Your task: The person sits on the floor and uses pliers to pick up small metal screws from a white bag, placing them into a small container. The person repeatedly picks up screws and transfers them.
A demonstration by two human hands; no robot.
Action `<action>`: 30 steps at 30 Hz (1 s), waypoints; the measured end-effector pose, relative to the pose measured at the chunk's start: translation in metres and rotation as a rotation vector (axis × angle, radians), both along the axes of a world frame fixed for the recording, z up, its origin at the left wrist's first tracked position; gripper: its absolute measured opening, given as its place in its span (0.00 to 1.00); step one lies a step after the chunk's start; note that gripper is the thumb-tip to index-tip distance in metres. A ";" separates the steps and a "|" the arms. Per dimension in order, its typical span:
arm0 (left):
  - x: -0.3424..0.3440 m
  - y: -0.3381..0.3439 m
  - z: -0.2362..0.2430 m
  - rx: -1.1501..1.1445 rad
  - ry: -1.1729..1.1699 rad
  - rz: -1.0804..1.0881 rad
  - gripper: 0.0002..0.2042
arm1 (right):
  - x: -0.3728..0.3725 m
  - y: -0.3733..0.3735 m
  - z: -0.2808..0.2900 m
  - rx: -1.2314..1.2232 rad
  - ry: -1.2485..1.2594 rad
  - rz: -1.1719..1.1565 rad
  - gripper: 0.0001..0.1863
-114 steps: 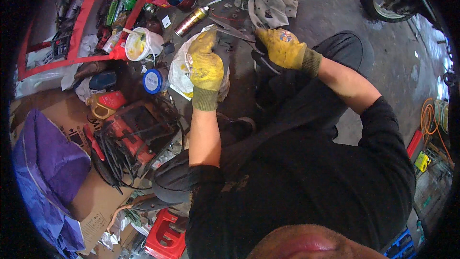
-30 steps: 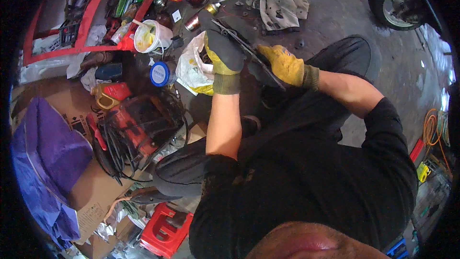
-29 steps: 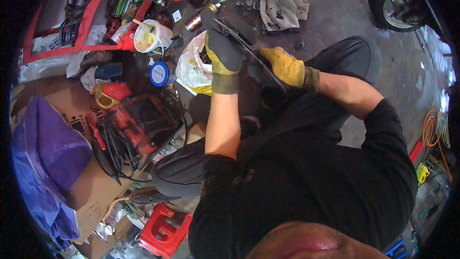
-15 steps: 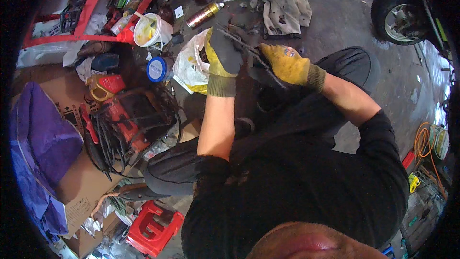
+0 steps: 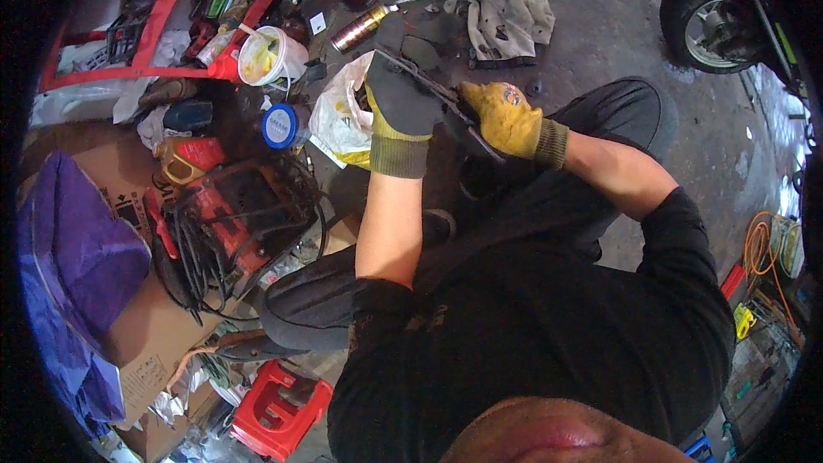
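My left hand [image 5: 399,90], in a glove with a dark grey palm and yellow edge, is closed on a long, thin, dark metal piece [image 5: 441,99] that runs diagonally down to the right. My right hand [image 5: 501,120], in a dirty yellow glove, grips that piece nearer its lower end, its fingertips partly hidden. A crumpled white and yellow bag [image 5: 339,124] lies just left of my left hand. Beyond the hands are a spray can [image 5: 358,27] and a stained grey rag [image 5: 506,17].
Left lie a white bucket [image 5: 273,60], a blue-lidded tub [image 5: 279,127], a red machine with cables [image 5: 231,223], a red frame with bottles [image 5: 159,13], cardboard [image 5: 146,360] and purple cloth [image 5: 86,249]. A wheel [image 5: 711,21] stands upper right; an orange cable [image 5: 759,249] lies right.
Since the earliest frame, my left hand has moved right and turned to show its grey palm, and the metal piece has tilted more steeply. Over the last second both hands have shifted only slightly.
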State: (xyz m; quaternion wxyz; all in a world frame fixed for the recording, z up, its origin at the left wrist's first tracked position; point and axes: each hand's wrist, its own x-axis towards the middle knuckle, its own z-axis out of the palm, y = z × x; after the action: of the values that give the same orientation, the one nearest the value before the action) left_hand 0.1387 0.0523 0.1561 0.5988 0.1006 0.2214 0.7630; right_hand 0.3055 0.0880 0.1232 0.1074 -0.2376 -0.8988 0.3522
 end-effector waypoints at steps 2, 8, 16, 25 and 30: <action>-0.001 -0.001 -0.004 0.090 -0.152 -0.029 0.20 | 0.000 0.001 -0.005 -0.058 0.032 0.029 0.15; -0.030 -0.010 -0.030 0.075 0.178 -0.155 0.18 | 0.010 0.004 0.000 -0.169 0.177 0.018 0.19; -0.041 -0.036 0.019 -0.126 0.796 -0.202 0.23 | 0.020 0.017 0.033 -0.155 0.057 -0.106 0.21; -0.018 -0.041 0.027 -0.282 1.991 0.449 0.16 | 0.021 0.021 0.026 -0.087 0.051 -0.093 0.20; -0.004 -0.036 0.029 -0.275 1.949 0.438 0.17 | 0.020 0.029 0.034 0.142 -0.155 -0.066 0.16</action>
State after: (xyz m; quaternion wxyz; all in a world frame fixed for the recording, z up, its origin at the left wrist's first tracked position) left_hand 0.1352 0.0164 0.1848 0.0098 0.5679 0.7142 0.4090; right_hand 0.3257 0.1170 0.1571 0.0657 -0.2855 -0.9188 0.2645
